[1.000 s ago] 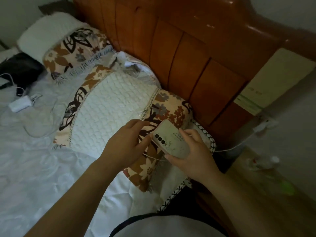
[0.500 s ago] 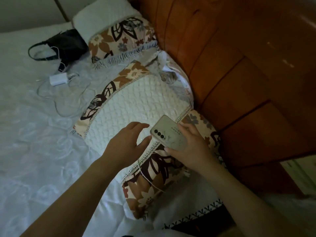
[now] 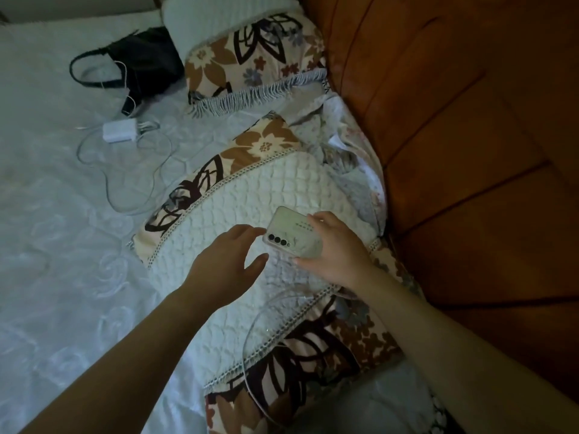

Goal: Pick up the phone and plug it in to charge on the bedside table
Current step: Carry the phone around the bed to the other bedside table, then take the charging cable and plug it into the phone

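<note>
Nearest you, a thin white cable (image 3: pixel 250 333) loops over the floral border of the quilted white pillow (image 3: pixel 225 220), and it runs up under your right hand (image 3: pixel 336 252). That looks like the charging lead, though its plug end is hidden beneath your palm, so whether it is seated in the phone cannot be told.

Your right hand has its grip clamped on the pale, slim phone (image 3: pixel 293 234), fingers over the top edge and thumb below, camera lenses facing up. You hold it back-side up, just above or resting on the pillow; which one is hard to say. Holding it from the side leaves the short end free, presumably so the other hand can work there.

Your left hand (image 3: pixel 225 264) sits just beside the phone's camera end, fingers and thumb spread apart, holding nothing, and one fingertip looks close to touching the case.

Further out on the pale embossed bedsheet (image 3: pixel 47 245) lies a small white charger block (image 3: pixel 120 130) with its own lead coiled loosely round it, well apart from you. Behind it sits a black handbag (image 3: pixel 141 61), then a second floral pillow with a fringe (image 3: pixel 250 57) against the orange-brown wooden headboard (image 3: pixel 454 136).

The bedside desk is not in view, so the phone, I judge, has yet to reach its charging spot.
</note>
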Available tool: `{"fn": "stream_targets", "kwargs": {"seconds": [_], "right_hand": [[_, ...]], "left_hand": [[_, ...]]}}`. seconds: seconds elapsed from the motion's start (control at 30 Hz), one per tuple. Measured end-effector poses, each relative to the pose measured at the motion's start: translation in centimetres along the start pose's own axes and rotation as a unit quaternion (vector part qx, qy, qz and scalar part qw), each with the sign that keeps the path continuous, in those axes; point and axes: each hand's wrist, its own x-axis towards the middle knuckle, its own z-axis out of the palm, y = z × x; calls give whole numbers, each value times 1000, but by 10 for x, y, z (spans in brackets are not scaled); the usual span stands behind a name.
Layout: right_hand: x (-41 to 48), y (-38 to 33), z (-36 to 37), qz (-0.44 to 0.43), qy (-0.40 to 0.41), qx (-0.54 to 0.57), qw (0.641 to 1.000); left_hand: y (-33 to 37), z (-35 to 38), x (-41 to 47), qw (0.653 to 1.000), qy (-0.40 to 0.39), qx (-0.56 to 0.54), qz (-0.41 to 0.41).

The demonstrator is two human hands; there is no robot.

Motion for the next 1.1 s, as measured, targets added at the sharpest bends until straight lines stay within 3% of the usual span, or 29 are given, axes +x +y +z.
{"fn": "stream_targets", "kwargs": {"seconds": [0.2,0.37,0.67,0.9,1.1], "right_hand": [[41,13,29,-31,-30,-9,999],[37,35,43,-47,-36,-6,998],[-20,77,34,87,11,95,992],[-56,84,33,148,53,125,980],[-72,71,37,164,60,157,972]], "left_hand": [[-23,18,23,1000,-2,3,-23],[-28,39,41,1000,-17,23,4],[-5,71,81,988,-61,70,122],[6,100,100,977,-126,97,143],[0,111,106,976,-129,106,142]]}}
